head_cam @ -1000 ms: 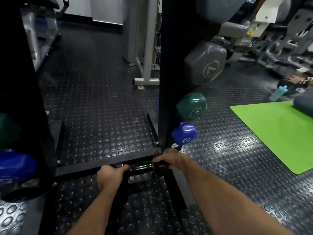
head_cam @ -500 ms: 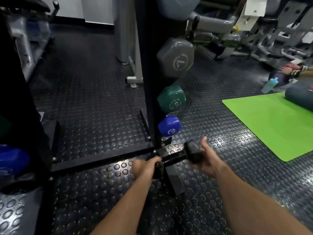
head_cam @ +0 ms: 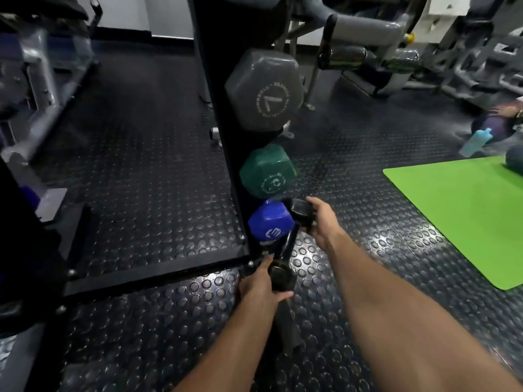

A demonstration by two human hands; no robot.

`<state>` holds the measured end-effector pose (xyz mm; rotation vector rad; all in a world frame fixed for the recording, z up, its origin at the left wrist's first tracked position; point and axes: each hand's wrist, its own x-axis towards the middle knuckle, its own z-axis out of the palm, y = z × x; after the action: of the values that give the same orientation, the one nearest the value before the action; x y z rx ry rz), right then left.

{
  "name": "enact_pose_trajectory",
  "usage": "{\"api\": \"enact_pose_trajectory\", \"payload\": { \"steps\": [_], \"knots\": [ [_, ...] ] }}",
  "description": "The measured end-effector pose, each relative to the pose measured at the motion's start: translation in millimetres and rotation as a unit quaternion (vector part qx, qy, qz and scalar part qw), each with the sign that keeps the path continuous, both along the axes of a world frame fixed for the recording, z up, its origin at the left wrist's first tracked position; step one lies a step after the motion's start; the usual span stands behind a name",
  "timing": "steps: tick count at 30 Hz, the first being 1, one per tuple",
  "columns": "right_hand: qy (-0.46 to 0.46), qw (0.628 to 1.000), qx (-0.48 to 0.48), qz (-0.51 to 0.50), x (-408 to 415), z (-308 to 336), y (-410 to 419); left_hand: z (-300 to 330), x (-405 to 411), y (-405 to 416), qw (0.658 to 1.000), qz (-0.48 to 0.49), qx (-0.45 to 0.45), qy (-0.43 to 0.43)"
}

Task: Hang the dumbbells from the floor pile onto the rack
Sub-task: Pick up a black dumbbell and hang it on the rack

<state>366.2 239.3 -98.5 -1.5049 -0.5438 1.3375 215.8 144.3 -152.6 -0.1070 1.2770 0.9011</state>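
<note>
The black rack (head_cam: 218, 114) carries three dumbbell heads on its near side, stacked one above another — a grey dumbbell (head_cam: 264, 90) on top, a green dumbbell (head_cam: 267, 171) in the middle, a blue dumbbell (head_cam: 270, 223) lowest. One black dumbbell (head_cam: 285, 247) is held tilted just beside the blue one: the left hand (head_cam: 261, 287) grips its lower head, the right hand (head_cam: 321, 220) wraps its upper head. One green mat (head_cam: 464, 213) lies on the studded floor (head_cam: 141, 171).

floor (head_cam: 147, 193): black, round-studded | mat (head_cam: 464, 222): lime green | racked dumbbells: grey (head_cam: 264, 90), green (head_cam: 267, 171), blue (head_cam: 270, 223)
</note>
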Motion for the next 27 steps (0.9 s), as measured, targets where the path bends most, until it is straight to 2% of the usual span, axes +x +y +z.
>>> {"api": "enact_pose_trajectory", "payload": {
  "steps": [5, 10, 16, 20, 27],
  "knots": [
    [-0.036, 0.998, -0.044, 0.023, -12.1, -21.7, 38.5, -2.6, 2.5, 7.7, 0.998, 0.005, 0.014, -0.053],
    [-0.058, 0.997, -0.025, 0.033, -15.0, -21.6, 58.5, 15.2, 13.6, 10.4, 0.992, 0.019, 0.047, -0.118],
    [-0.013, 0.999, -0.001, 0.044, -4.3, -29.5, 67.0, 15.3, 20.2, 2.4, 0.984, 0.054, 0.089, -0.145],
    [0.004, 0.999, 0.006, 0.051, -1.9, -33.1, 71.6, 14.0, 31.2, 4.9, 0.979, 0.078, 0.083, -0.167],
    [0.003, 0.996, 0.021, 0.092, 1.8, -33.5, 80.2, 4.3, 27.8, 6.1, 0.953, 0.107, 0.086, -0.269]
  ]
}}
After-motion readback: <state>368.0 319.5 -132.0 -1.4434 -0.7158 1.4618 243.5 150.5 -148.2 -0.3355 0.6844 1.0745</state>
